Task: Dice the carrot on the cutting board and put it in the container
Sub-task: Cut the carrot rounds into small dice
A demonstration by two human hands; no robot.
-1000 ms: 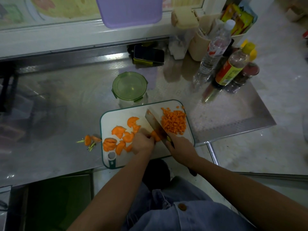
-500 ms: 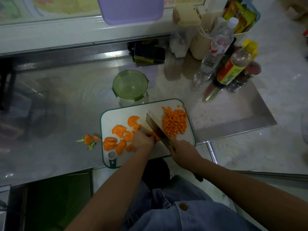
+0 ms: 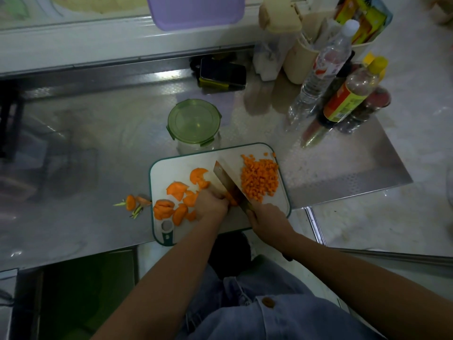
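A white cutting board [image 3: 169,165] with a green rim lies at the steel counter's front edge. Several orange carrot slices [image 3: 176,190] are spread over its left half, and a pile of diced carrot [image 3: 259,179] sits on its right half. My left hand [image 3: 210,204] curls over a carrot piece, mostly hidden, right beside the blade. My right hand [image 3: 266,217] grips the handle of a cleaver [image 3: 228,180], whose blade stands on the board between the slices and the dice. A glass container [image 3: 193,123] with a green lid stands just behind the board.
Carrot ends and stems [image 3: 133,203] lie on the counter left of the board. Bottles [image 3: 326,67] and a beige holder [image 3: 299,62] crowd the back right. A phone [image 3: 223,73] lies at the back. A purple lid [image 3: 196,11] leans against the window.
The cleaver has kept chopping at the same spot, shifting slightly left toward my left hand. My left hand stays on the carrot piece. The slices and the diced pile look unchanged.
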